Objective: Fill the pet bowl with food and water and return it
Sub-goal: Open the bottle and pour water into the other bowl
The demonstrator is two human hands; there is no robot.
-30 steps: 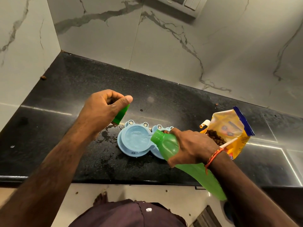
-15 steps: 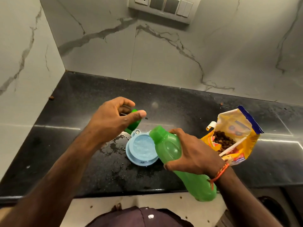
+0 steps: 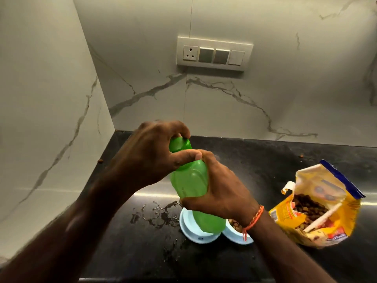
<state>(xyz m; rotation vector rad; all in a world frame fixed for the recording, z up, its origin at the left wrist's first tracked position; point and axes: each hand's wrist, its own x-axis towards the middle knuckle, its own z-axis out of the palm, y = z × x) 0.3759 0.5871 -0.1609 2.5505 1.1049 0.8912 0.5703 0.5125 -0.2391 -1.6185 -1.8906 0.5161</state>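
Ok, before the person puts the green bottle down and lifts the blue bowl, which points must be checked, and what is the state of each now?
1. Cap on the green bottle: cannot tell; the left hand covers it, sealing is not visible.
2. Bottle held firmly: ok; the right hand wraps the body.
3. Kibble in the bowl: ok; the right compartment shows brown pieces.
4. Water in the left compartment: cannot tell; the bottle hides it.
5. Dry counter near the bowl: not ok; spilled water lies to its left.
6. Food bag closed: not ok; it lies open, kibble exposed.
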